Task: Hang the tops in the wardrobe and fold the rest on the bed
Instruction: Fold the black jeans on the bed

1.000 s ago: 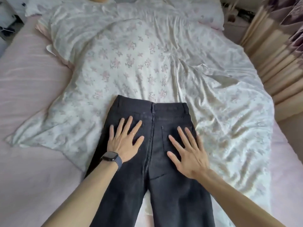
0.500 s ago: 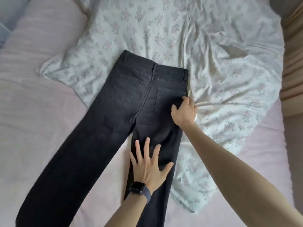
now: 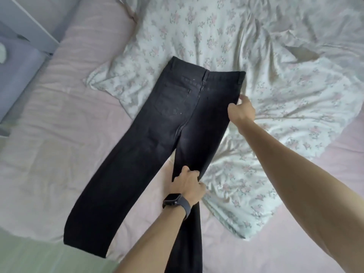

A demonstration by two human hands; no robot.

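Observation:
Black jeans (image 3: pixel 157 134) lie flat, back side up, on the bed (image 3: pixel 49 125), waistband away from me and legs spread toward me. My right hand (image 3: pixel 241 111) grips the jeans' right side seam just below the waistband. My left hand (image 3: pixel 187 186), with a dark watch on the wrist, pinches the right leg's fabric around thigh level. The left leg stretches diagonally to the bed's near edge. The right leg's lower part runs under my left forearm and out of the frame.
A rumpled floral duvet (image 3: pixel 275 95) covers the bed's middle and right, partly under the jeans. Pink sheet shows on the left and near right. A grey-blue floor and white furniture edge (image 3: pixel 29 26) sit at upper left; pale green floor (image 3: pixel 39 257) lies at the bottom left.
My left hand went from lying flat on the right leg to pinching its fabric. My right hand stays on the side seam. The view has shifted, showing more of the legs.

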